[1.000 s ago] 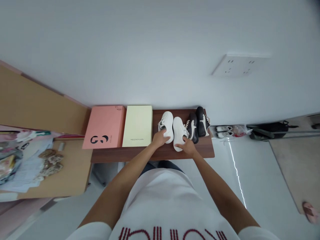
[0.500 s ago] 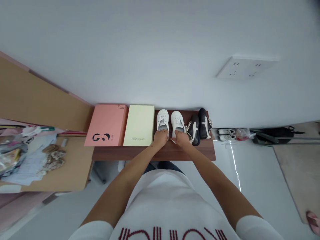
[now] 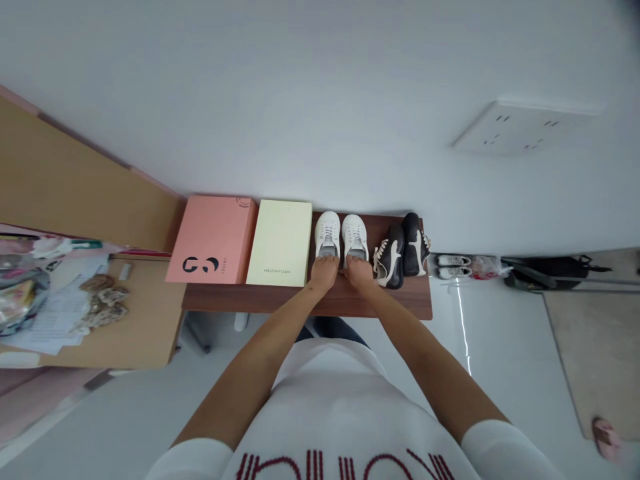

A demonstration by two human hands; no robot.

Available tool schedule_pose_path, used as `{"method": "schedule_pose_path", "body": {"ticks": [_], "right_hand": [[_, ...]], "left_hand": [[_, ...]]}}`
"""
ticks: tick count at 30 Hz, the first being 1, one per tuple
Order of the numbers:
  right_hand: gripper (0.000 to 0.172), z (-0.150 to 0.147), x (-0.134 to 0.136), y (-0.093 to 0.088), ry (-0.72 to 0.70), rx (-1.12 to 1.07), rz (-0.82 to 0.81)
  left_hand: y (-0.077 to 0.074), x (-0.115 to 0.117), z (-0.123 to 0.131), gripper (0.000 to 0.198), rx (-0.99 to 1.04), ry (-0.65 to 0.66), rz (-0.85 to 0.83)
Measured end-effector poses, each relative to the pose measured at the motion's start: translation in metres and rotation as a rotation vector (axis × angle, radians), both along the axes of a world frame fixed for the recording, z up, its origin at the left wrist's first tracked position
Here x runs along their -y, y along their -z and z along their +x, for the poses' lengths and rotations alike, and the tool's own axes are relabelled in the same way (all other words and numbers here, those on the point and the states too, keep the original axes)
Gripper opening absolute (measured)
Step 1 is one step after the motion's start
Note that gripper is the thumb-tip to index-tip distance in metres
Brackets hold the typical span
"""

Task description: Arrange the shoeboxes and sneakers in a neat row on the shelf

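Observation:
Two white lace-up sneakers stand side by side on a dark wooden bench, toes toward the wall. My left hand [image 3: 325, 270] is closed over the heel of the left white sneaker [image 3: 328, 230]. With its fingers wrapped round the heel, my right hand [image 3: 359, 270] grips the right white sneaker [image 3: 355, 232]. Both heels are hidden by my hands. To the right is a pair of black sneakers with white trim, the nearer black sneaker [image 3: 391, 257] and the farther black sneaker [image 3: 414, 243]. Left of the white pair lies a pale yellow shoebox [image 3: 281, 240].
A pink shoebox [image 3: 215, 233] sits at the left end of the bench [image 3: 280, 301]. A desk [image 3: 150, 320] with papers and scrunchies is further left. On the floor at right are white shoes [image 3: 454, 267], a black bag [image 3: 555, 270] and a pink slipper [image 3: 606, 437].
The right white sneaker has straightened and sits closer to the left one, with my right hand still on its heel. The view has shifted slightly.

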State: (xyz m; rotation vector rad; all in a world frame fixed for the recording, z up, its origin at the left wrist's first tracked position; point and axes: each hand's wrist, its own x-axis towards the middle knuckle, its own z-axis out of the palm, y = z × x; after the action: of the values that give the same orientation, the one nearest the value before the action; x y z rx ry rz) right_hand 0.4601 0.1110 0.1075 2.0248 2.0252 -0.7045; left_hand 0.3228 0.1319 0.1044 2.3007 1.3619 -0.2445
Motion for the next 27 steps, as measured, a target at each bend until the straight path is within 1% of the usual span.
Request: {"method": "schedule_pose_path", "body": {"ticks": [4, 7, 11, 14, 17, 19, 22, 25, 27], "right_hand": [[0.024, -0.004, 0.001, 0.005, 0.025, -0.001, 0.015], [0.023, -0.005, 0.002, 0.009, 0.013, 0.027, 0.020], [0.021, -0.005, 0.004, 0.009, 0.009, 0.037, 0.012], [0.020, -0.003, 0.006, 0.003, -0.005, 0.029, 0.018], [0.024, 0.002, 0.009, -0.008, -0.028, 0.005, 0.044], [0.026, 0.010, 0.013, -0.015, -0.026, -0.012, 0.065], [0.028, 0.031, 0.021, -0.023, 0.023, -0.034, 0.103], [0.028, 0.063, 0.033, -0.026, 0.096, -0.054, 0.153], [0.029, 0.090, 0.041, -0.025, 0.159, -0.066, 0.189]], "left_hand": [[0.004, -0.002, 0.004, 0.027, 0.030, -0.025, -0.018], [0.008, -0.001, 0.006, 0.028, 0.046, -0.051, -0.040], [0.010, 0.001, 0.004, 0.029, 0.007, -0.034, -0.037], [0.006, 0.002, 0.001, 0.026, 0.002, -0.017, -0.018], [-0.003, 0.001, -0.001, 0.028, 0.009, -0.022, 0.021], [-0.011, 0.001, 0.000, 0.032, 0.001, -0.053, 0.043], [-0.021, 0.004, 0.009, 0.034, 0.013, -0.075, 0.044], [-0.024, 0.014, 0.029, 0.032, 0.102, -0.005, 0.006], [-0.021, 0.024, 0.047, 0.031, 0.196, 0.050, -0.064]]}}
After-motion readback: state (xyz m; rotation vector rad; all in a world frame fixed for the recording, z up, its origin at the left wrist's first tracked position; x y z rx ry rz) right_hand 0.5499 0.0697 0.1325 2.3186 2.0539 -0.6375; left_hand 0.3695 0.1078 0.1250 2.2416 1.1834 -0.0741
